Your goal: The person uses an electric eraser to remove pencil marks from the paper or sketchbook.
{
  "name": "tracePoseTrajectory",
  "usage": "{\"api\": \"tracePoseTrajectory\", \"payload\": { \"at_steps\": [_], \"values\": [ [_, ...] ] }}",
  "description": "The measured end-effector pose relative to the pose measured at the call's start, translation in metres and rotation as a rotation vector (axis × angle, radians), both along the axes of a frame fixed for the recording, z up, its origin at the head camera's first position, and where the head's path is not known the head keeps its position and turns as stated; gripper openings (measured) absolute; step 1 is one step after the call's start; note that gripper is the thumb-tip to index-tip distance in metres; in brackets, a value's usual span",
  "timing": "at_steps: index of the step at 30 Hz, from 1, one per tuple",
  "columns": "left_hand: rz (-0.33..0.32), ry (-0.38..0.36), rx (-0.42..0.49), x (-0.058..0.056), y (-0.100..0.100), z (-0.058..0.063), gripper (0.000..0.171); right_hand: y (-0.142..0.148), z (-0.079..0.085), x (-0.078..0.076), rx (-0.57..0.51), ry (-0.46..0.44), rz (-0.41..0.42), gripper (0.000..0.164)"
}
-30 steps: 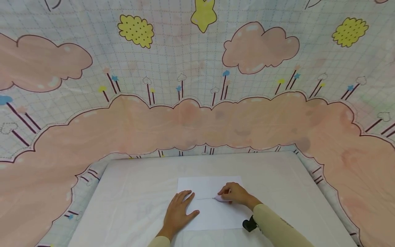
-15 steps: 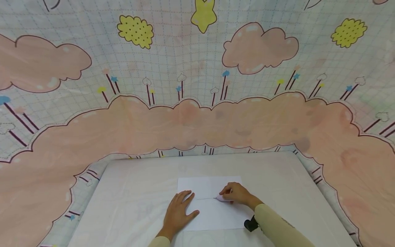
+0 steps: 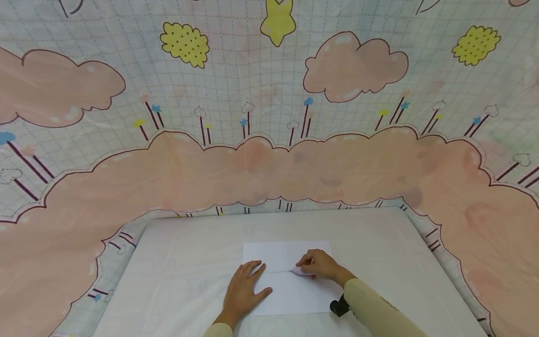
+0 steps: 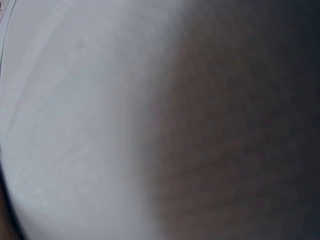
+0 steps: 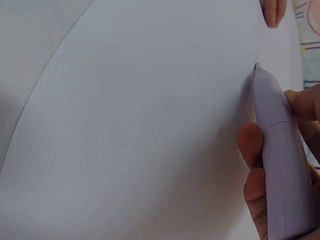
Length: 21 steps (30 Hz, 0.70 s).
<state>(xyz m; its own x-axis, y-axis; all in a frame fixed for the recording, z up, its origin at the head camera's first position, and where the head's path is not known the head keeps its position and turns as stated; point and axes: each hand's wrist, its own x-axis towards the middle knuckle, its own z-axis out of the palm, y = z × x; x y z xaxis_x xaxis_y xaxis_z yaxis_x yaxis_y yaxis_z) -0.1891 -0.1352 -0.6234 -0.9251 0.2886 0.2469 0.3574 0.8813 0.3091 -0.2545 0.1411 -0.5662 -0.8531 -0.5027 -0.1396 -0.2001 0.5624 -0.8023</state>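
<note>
A white sheet of paper (image 3: 286, 299) lies on the white table, with a thin line running across its middle. My left hand (image 3: 243, 290) rests flat on the paper's left side, fingers spread and straight. In my right hand (image 3: 322, 264) is a pale lavender utility knife (image 5: 284, 155), gripped between thumb and fingers. Its short metal tip meets the line on the paper, pointing left toward the left hand. The left wrist view is mostly filled by a dark blur beside white cloth.
A white cloth covers the table (image 3: 181, 262) around the paper. Behind it hangs a printed curtain (image 3: 261, 168) with clouds and stars. A black heart-shaped piece (image 3: 339, 306) sits by the right wrist, near the paper's lower right corner.
My right hand with the utility knife shifts slightly right, then slightly back left along the line. The left hand and the paper stay in place.
</note>
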Motion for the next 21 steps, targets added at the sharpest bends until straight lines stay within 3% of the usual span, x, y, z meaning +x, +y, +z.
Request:
{"api": "tracePoseTrajectory", "payload": {
  "at_steps": [21],
  "values": [
    [-0.002, 0.027, 0.009, -0.002, -0.001, -0.005, 0.069, 0.016, 0.003, 0.001, 0.019, 0.019, -0.004, 0.013]
  ]
}}
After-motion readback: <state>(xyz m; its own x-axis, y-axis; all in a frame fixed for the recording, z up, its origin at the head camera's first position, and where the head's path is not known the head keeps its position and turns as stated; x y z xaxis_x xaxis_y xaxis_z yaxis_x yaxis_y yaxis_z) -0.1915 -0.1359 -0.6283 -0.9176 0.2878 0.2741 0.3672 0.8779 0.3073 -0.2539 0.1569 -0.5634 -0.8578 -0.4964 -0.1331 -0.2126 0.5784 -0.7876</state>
